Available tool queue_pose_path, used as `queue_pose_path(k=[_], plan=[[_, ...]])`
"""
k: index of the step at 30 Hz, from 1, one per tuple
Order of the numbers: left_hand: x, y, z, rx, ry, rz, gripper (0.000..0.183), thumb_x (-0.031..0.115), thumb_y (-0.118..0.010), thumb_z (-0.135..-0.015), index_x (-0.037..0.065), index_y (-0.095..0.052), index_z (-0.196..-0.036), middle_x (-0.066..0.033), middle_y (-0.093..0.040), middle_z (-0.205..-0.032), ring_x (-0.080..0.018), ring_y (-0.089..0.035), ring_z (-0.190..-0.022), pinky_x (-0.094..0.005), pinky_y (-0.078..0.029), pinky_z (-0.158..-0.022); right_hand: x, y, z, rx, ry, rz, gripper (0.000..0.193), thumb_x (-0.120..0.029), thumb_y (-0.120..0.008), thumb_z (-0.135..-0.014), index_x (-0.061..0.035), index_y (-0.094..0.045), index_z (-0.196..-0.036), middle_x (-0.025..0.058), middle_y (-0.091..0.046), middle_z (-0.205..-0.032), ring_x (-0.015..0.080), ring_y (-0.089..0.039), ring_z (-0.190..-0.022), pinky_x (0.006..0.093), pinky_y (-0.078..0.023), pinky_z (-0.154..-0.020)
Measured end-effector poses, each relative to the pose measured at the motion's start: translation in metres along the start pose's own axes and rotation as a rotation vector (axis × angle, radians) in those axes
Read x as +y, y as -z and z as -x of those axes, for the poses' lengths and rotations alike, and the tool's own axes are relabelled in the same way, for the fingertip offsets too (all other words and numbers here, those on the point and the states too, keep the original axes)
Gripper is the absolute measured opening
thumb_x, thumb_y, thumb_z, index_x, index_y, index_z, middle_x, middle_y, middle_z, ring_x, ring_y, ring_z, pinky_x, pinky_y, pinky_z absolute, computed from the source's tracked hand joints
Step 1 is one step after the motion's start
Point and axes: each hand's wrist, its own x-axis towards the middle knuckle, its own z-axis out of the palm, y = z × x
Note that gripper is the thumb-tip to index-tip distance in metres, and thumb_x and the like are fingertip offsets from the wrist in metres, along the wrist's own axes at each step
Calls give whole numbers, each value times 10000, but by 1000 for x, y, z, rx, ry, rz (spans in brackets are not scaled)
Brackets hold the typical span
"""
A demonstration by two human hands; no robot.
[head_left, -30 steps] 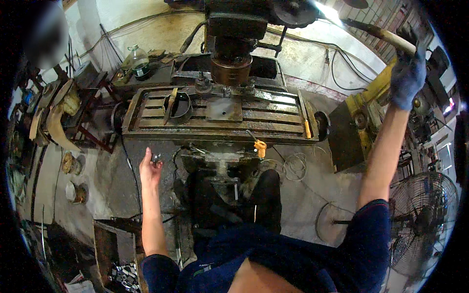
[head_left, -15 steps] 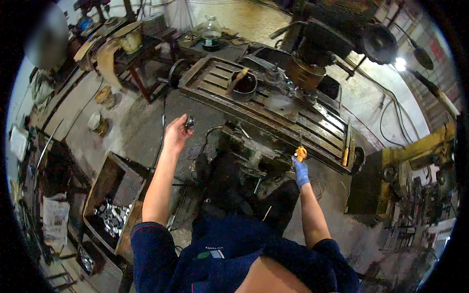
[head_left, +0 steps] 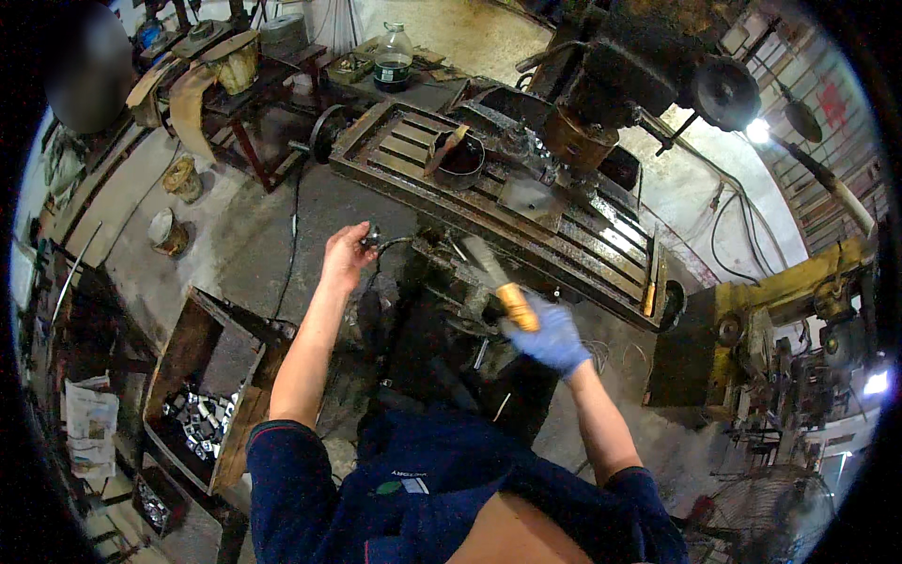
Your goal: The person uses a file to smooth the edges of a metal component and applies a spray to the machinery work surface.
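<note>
Brown open-topped wooden crate point(head_left: 241, 429): small silvery metal blocks point(head_left: 199, 423) heaped at its near end.
Bare left hand point(head_left: 348, 259): pinched narrow on a small dark metal part point(head_left: 373, 236); can't tell the part's axis from here.
Grey flat-bladed tool with orange-yellow handle point(head_left: 518, 307): between the hands, near side of the long slotted steel machine table point(head_left: 601, 256); long axis diagonal, blade pointing forward and to the person's left, blurred.
Blue-gloved right hand point(head_left: 552, 340): fingers wrapped round the handle.
</note>
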Motion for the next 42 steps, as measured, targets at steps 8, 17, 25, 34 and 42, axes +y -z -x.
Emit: queue_pose_path(k=[8, 17, 25, 34, 42], plan=[[-3, -5, 7, 119, -59, -187, 140, 161, -619, -792, 43, -552, -760, -25, -536, -643, -117, -473, -479, -245, -375, -445, -51, -63, -58, -460, -24, 367, 592, -587, -460, -755, -28, -652, -742, 199, -626, -737, 343, -609, -734, 428, -469, -690], [-23, 9, 0, 91, -22, -245, 128, 157, -607, -792, 37, -570, -818, -36, -556, -752, -120, -486, -574, -257, -398, -489, -50, -48, -54, -506, -73, 201, 600, -579, -486, -741, -3, -651, -764, 189, -630, -750, 351, -609, -739, 419, -475, -698], [-17, 0, 10, -33, 53, -150, 88, 129, -603, -787, 63, -543, -785, -15, -535, -698, -115, -502, -596, -278, -434, -516, 9, 38, -31, -121, -347, 133, 603, -615, -496, -728, -33, -653, -752, 210, -623, -781, 359, -604, -763, 423, -474, -694], [-10, -23, 12, -75, 0, -228, 102, 121, -603, -790, 68, -522, -757, 0, -532, -698, -111, -495, -578, -266, -399, -497, 81, 56, -102, 115, -537, 231, 500, -502, -533, -729, -29, -651, -840, 216, -618, -884, 355, -601, -846, 415, -469, -745], [-14, -52, 23, -150, 36, -238, 110, 128, -602, -795, 65, -522, -752, 20, -475, -646, -100, -444, -522, -262, -386, -491, 109, 57, -61, -7, -591, 223, 581, -566, -527, -722, -16, -643, -869, 222, -618, -876, 356, -596, -851, 408, -459, -763]])
